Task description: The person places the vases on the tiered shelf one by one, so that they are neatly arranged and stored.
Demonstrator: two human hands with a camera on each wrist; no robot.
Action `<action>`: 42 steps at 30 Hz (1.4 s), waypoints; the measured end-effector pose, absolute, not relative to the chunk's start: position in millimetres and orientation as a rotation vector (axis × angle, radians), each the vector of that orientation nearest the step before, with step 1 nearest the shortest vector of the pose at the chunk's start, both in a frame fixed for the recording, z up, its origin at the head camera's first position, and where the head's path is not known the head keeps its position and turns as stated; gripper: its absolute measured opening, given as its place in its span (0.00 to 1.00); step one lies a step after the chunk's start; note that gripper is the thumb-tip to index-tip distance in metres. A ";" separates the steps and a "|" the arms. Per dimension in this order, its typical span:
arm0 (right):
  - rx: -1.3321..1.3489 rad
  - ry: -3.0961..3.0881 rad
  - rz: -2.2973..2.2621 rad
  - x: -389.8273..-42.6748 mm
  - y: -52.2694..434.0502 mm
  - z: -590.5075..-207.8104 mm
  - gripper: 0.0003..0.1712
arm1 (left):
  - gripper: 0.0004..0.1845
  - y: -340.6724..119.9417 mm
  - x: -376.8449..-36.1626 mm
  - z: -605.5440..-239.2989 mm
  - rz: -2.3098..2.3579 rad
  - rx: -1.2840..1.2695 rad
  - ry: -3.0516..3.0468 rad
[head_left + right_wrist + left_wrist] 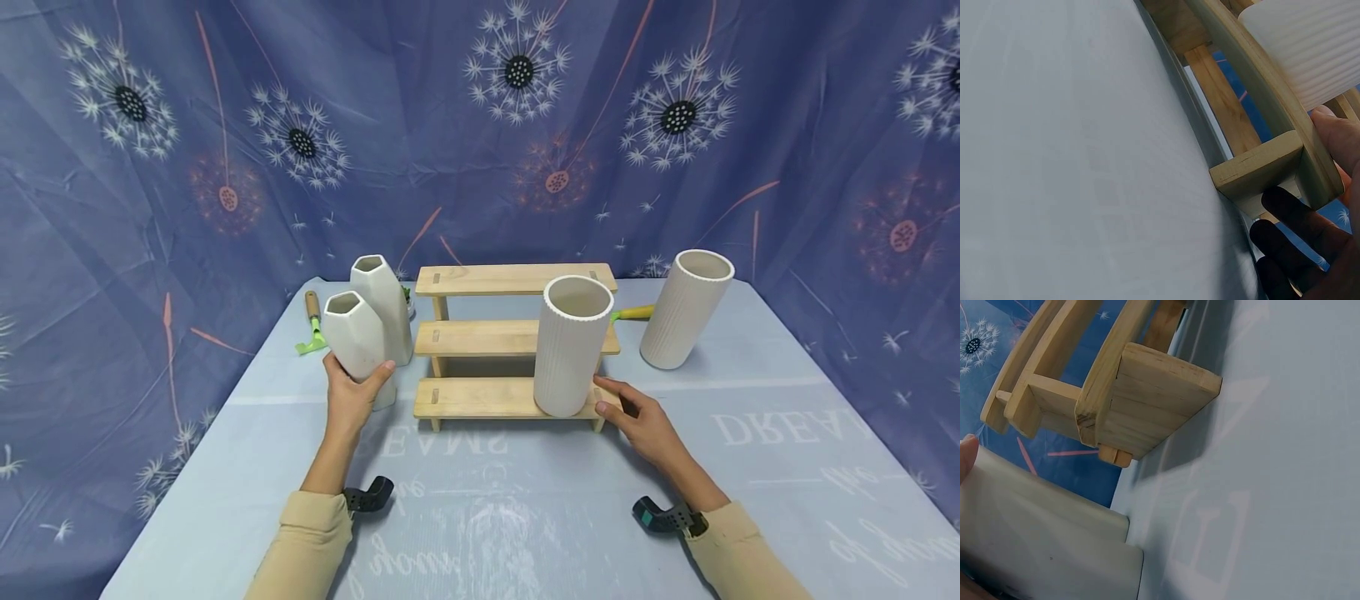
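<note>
The left hand (351,398) wraps thumb and fingers around the faceted white vase (352,335), tilted just left of the wooden step shelf (491,337). The right hand (643,425), fingers loosely spread, touches the shelf's near right corner beside the ribbed white cylinder (570,346) on the lowest step, seemingly steadying it.

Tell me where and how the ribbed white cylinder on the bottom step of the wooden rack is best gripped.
Probably around the mid-body of the ribbed cylinder vase, coming from the front right, where the right hand already lies. It stands upright, its wall is straight and ribbed, and the wooden rack steps block the back.
</note>
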State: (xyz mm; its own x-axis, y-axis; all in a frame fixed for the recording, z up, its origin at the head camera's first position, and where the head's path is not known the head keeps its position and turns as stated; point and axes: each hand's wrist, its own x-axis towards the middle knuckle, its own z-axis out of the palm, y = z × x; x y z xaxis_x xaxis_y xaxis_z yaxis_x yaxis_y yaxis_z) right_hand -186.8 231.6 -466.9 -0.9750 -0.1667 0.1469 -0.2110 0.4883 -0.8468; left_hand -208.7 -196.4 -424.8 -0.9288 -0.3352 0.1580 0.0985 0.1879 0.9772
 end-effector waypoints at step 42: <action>0.367 -2.630 1.596 -186.1 232.0 -465.1 0.28 | 0.42 -194.4 -187.3 -391.7 -1.847 0.256 -2.024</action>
State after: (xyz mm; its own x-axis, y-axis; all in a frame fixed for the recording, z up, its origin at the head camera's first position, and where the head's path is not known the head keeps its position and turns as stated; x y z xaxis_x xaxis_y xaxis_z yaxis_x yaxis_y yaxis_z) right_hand -186.1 232.0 -465.1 -0.9710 -0.1785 0.1591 -0.2236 0.4415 -0.8690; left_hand -187.3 -194.4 -391.7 -0.9085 -0.3866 0.1586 0.1227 0.1159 0.9856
